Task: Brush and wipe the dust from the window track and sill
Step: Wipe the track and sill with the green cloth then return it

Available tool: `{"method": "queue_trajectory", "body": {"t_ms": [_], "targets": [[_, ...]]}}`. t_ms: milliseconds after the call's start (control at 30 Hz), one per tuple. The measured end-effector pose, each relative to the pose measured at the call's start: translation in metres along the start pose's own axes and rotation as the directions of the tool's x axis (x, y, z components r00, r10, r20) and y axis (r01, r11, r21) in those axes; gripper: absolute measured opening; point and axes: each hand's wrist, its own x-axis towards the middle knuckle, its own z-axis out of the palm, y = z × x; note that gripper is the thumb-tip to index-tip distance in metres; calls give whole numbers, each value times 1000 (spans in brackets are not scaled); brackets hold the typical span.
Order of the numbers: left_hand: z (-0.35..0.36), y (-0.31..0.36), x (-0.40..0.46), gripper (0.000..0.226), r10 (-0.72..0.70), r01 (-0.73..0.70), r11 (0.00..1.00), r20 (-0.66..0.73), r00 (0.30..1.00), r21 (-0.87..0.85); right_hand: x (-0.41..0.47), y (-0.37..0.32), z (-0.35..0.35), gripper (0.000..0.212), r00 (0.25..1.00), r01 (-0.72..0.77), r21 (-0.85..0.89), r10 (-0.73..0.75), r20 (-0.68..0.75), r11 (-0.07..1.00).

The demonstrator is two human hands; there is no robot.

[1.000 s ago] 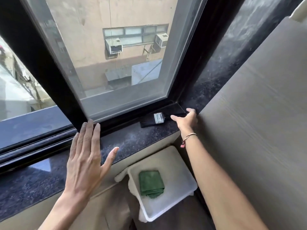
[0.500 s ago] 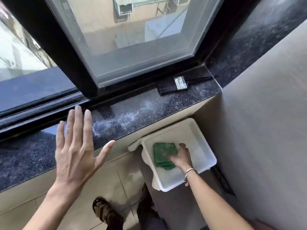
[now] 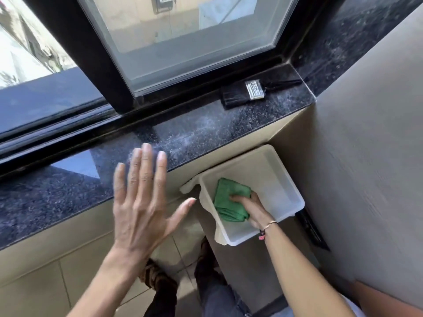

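A dark speckled stone sill (image 3: 229, 124) runs below the black window track (image 3: 75, 133), with a pale smear of dust near its middle. A black paintbrush (image 3: 251, 91) with a metal band lies on the sill near the right corner. Below the sill a white plastic tub (image 3: 270, 170) holds a folded green cloth (image 3: 229, 200). My right hand (image 3: 254, 209) is down in the tub, its fingers closed on the cloth. Fingers spread, my left hand (image 3: 142, 202) hovers flat over the sill's front edge and holds nothing.
A grey wall panel (image 3: 366, 156) closes off the right side, next to the tub. The glass pane (image 3: 183, 37) and its black frame rise behind the sill. My feet stand on the beige floor tiles (image 3: 45, 282) below.
My right hand left the brush lying on the sill, dropped into the tub and closed on the green cloth. My left hand drew back from the window frame toward the sill's front edge.
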Motion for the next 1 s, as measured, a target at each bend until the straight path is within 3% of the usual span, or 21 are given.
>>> {"method": "queue_trajectory", "body": {"t_ms": [133,200,367,533,700,800,1000], "targets": [[20,50,-17,84,149,-151,979,-28,988,-134,-24,19,-6,40,998,-30,322,14,53,946],[44,74,-32,79,190,-181,961,20,982,-207,-28,33,-12,39,1000,-9,377,19,-22,926],[117,104,-64,72,233,-158,955,306,923,-251,-19,55,-27,37,985,5,506,84,-154,863],[151,113,-80,73,230,-134,959,410,883,-250,-9,52,-35,47,980,-99,572,178,-84,814],[116,98,-64,76,219,-153,965,330,918,-215,-38,30,-20,53,998,-56,589,43,36,806],[72,66,-44,77,229,-181,959,223,948,-220,-75,10,2,45,989,14,633,-105,106,774],[-26,-37,-29,69,239,-268,943,-159,958,-197,-159,-36,81,44,921,110,651,-324,218,751]]}}
